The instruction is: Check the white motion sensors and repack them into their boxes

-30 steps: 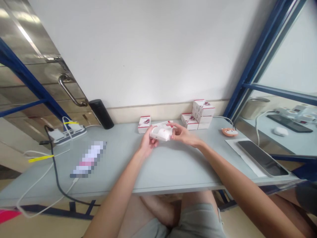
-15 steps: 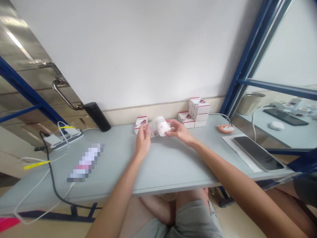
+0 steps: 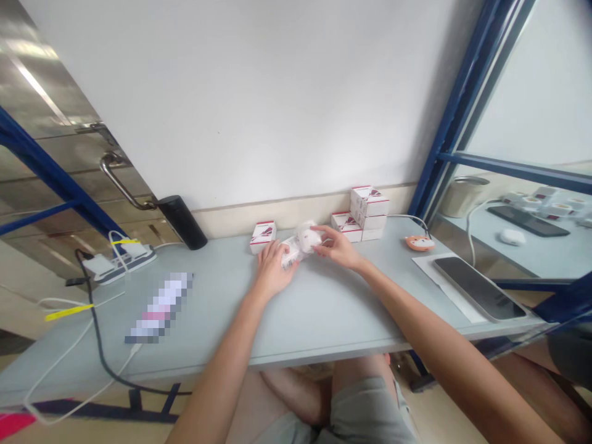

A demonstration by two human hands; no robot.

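White wall (image 3: pixel 259 105) rises behind the stack of boxes (image 3: pixel 370 213), which stands at the rear of a pale grey table (image 3: pixel 333 314). To the left of that stack and a little nearer to me is a white rounded piece (image 3: pixel 311 237) with clear, crinkled plastic (image 3: pixel 303 228) about it. With my right hand (image 3: pixel 341 248), just left of and in front of the stack, I pinch the piece narrowly between thumb and fingers at its right side. My left hand (image 3: pixel 275 266), farther left of the stack, spreads its fingers over a printed white item (image 3: pixel 290 251); I cannot tell how firmly they close on it, nor whether it is a carton. Left of the stack, past both of my hands, a single red-edged box (image 3: pixel 263 237) sits by the wall. Well to the left of the stack stand a black cylinder (image 3: pixel 182 223) and, beyond it, a power strip (image 3: pixel 124 266) with plugs; a phone (image 3: pixel 160 308) with a blurred-out screen lies nearer to me. Right of the stack is an orange trinket (image 3: pixel 419 243), and nearer my side a dark-screened device (image 3: pixel 480 288) lies partly over white paper (image 3: pixel 446 290).
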